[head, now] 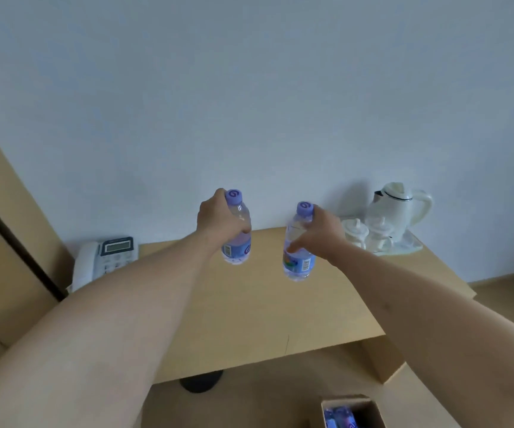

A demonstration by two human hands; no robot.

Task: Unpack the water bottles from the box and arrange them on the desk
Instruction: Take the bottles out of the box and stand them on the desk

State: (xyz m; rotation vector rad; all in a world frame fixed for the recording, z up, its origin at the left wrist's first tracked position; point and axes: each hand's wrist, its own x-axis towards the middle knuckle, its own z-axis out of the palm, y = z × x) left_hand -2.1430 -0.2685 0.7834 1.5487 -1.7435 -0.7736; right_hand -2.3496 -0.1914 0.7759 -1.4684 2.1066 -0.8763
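Box: lower right of frame, open, we spot more bottles inside.
Left hand: our fingers wrapped round the left bottle, upright, mid-frame over the desk.
Right hand: fingers clamped on the right bottle, tilted slightly, just beside the other.
Phone: left edge of desk.
Kettle: right, cups in front.

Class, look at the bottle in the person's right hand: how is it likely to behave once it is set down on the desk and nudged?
The bottle looks full of water, so probably heavy for its size. Tall and narrow, it may tip if nudged near its purple cap. On its side, its round body would likely roll across the smooth desk.
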